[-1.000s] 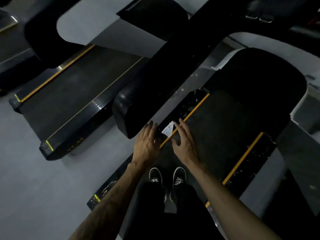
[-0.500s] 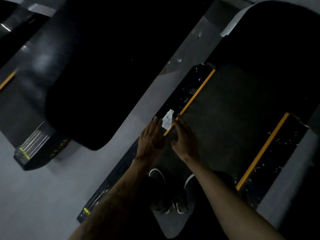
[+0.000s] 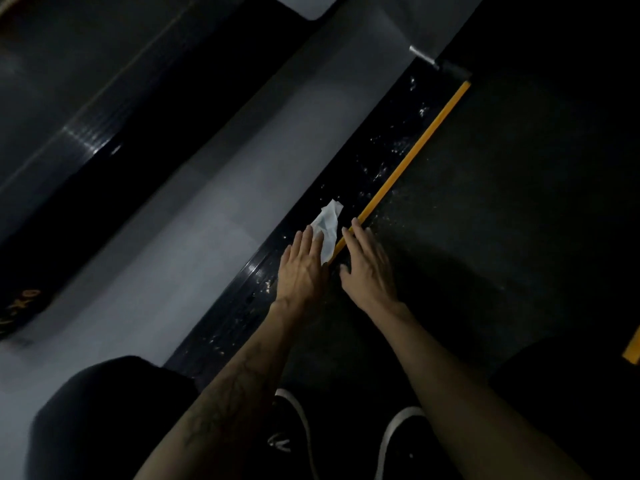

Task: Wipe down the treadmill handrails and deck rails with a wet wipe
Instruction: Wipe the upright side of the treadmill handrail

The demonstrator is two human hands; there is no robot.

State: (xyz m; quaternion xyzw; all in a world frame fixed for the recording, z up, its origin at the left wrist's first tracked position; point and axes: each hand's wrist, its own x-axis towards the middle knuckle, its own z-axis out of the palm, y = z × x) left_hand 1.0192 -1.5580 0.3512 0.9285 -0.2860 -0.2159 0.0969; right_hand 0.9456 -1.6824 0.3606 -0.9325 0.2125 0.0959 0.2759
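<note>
A crumpled white wet wipe lies on the black left deck rail of the treadmill, beside its yellow stripe. The rail is speckled with wet spots. My left hand lies flat on the rail with straight fingers, its fingertips on the near edge of the wipe. My right hand rests flat, fingers spread, on the yellow stripe and the dark belt, just right of the wipe. It is not touching the wipe.
Grey floor runs left of the rail. A neighbouring black treadmill lies across the upper left. My knees and two dark shoes with white soles are at the bottom. Another yellow stripe shows at the right edge.
My view has dropped much closer to the deck rail. Both hands and the wipe stay on the rail by the yellow stripe, with the left fingers now flat on the wipe.
</note>
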